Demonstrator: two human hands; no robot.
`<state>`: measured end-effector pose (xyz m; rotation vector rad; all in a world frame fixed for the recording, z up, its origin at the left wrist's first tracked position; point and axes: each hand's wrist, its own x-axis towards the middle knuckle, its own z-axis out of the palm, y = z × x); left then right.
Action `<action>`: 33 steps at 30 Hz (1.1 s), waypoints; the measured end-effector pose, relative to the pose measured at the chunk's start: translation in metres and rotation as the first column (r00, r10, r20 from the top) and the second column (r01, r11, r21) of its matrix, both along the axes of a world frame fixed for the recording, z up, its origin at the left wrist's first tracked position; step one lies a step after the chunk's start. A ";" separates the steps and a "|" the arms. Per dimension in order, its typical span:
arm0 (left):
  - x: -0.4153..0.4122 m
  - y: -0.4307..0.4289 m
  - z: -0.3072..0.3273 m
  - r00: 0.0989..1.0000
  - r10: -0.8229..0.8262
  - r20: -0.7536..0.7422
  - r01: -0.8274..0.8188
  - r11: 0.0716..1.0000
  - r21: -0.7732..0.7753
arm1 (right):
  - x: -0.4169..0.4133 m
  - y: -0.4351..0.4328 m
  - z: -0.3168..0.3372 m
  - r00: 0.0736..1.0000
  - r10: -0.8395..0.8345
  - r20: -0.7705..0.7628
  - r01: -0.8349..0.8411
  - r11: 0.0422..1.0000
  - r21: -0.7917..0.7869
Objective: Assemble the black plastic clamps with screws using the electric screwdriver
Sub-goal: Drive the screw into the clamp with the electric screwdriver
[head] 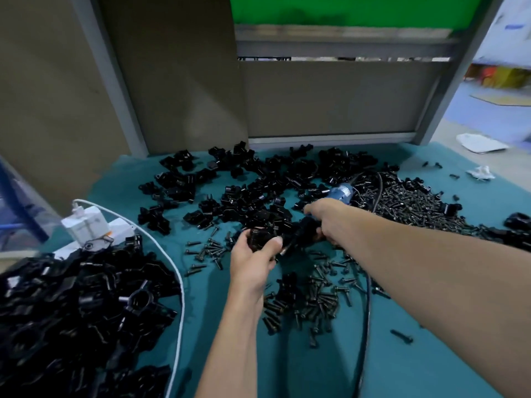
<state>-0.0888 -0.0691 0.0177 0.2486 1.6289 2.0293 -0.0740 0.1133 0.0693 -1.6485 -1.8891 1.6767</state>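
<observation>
The left hand (253,255) grips one black clamp (258,238), fingers and thumb curled round it, just above the teal cloth (316,374) near the middle of the table. Just beside it, at three o'clock, the right hand (323,221) is wrapped round the electric screwdriver (304,232). The tool's blue end (340,193) sticks out of the fist toward one o'clock, and its nose slants down toward the clamp at eight o'clock. Motion blur smears that spot, so I cannot tell whether the bit touches the clamp. A black cable (367,311) runs over the cloth from near the hands toward six o'clock.

Taking the hands as the centre, loose clamp parts (258,182) lie scattered at twelve o'clock. A deep clamp heap (71,311) fills eight o'clock, and a thick screw heap (408,202) sits at two o'clock. Scattered screws (316,294) are strewn at five o'clock, with a smaller cluster at nine o'clock, close to the left hand.

A white charger block (83,225) stands at ten o'clock, touching the edge of the clamp heap. Its white cable (178,282) curves down toward seven o'clock. Cardboard panels (178,81) stand upright along the far side of the cloth.
</observation>
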 end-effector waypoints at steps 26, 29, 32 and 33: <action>0.003 -0.003 0.004 0.991 -0.130 -0.008 0.130 0.991 -0.037 | 0.036 0.018 0.018 0.481 -0.271 -0.834 -0.044 0.942 -0.332; 0.005 0.002 0.002 0.989 -0.066 -0.134 0.040 0.981 -0.189 | 0.032 0.020 0.014 0.416 -0.329 -0.848 -0.008 0.931 -0.366; 0.007 0.006 0.001 0.965 -0.033 -0.259 -0.053 0.946 -0.320 | 0.032 0.023 0.008 0.399 -0.401 -0.825 0.010 0.901 -0.434; 0.008 0.008 0.002 0.960 -0.036 -0.278 -0.061 0.941 -0.334 | 0.032 0.025 0.007 0.401 -0.421 -0.814 0.012 0.891 -0.455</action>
